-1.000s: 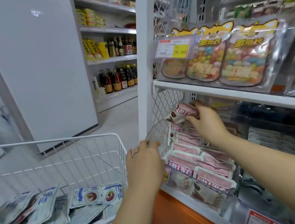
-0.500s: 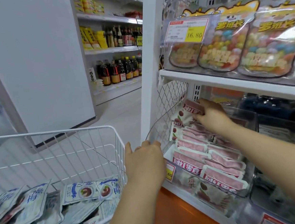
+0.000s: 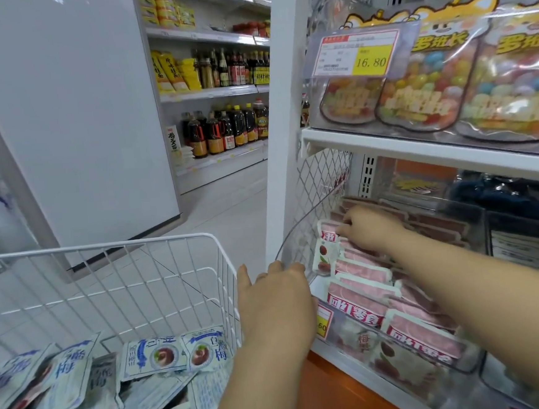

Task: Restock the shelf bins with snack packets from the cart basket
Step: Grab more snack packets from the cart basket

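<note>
A clear shelf bin [image 3: 292,244] on the lower shelf holds a row of pink snack packets [image 3: 362,297]. My left hand [image 3: 277,300] grips the bin's front left rim, fingers curled over it. My right hand [image 3: 371,228] reaches deep into the bin and pinches the top of the rearmost pink packet [image 3: 327,235], which stands in the row. The white wire cart basket [image 3: 104,249] sits at lower left with several blue-and-white packets [image 3: 176,353] lying flat in it.
The white shelf board [image 3: 418,150] just above the bin carries candy bags [image 3: 414,96] and a 16.80 price tag [image 3: 356,52]. A white upright post [image 3: 279,139] stands left of the bin. Dark bins [image 3: 504,218] lie to the right. Bottle shelves [image 3: 223,127] stand across the aisle.
My right hand moved down and back into the bin with the pink packet, from held above the row to set in at its rear. My left hand stayed on the bin rim.
</note>
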